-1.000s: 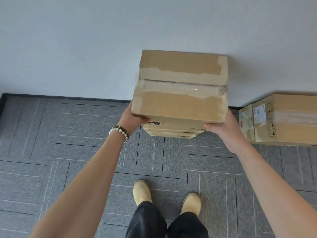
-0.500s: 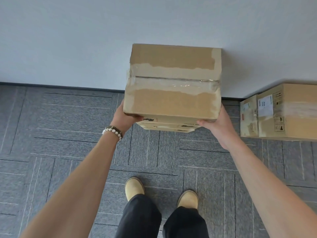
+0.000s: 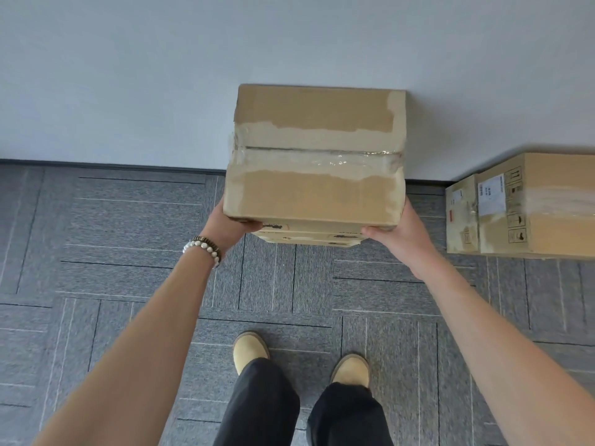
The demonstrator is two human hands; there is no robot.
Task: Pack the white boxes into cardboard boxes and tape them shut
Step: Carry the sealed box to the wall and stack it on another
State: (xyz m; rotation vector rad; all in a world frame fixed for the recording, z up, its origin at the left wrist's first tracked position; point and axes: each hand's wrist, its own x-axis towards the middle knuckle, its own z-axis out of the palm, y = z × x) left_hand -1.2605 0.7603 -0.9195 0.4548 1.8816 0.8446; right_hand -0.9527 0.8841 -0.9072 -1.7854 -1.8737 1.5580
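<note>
A taped cardboard box (image 3: 317, 149) sits on top of a stack of other cardboard boxes (image 3: 310, 238) against the white wall. Clear tape runs across its closed top seam. My left hand (image 3: 230, 225) grips the box's near left bottom corner, with the thumb on the front face. My right hand (image 3: 399, 235) grips the near right bottom corner the same way. The fingers of both hands are hidden under or beside the box. No white boxes are in view.
Two more sealed cardboard boxes (image 3: 534, 204) with labels stand on the grey carpet floor (image 3: 128, 252) at the right, against the wall (image 3: 161, 75). My feet in tan shoes (image 3: 251, 350) stand just in front of the stack.
The held box has shifted slightly left and toward the wall in the view, and both hands stayed at its bottom corners. The boxes at the right have slid rightward in the view.
</note>
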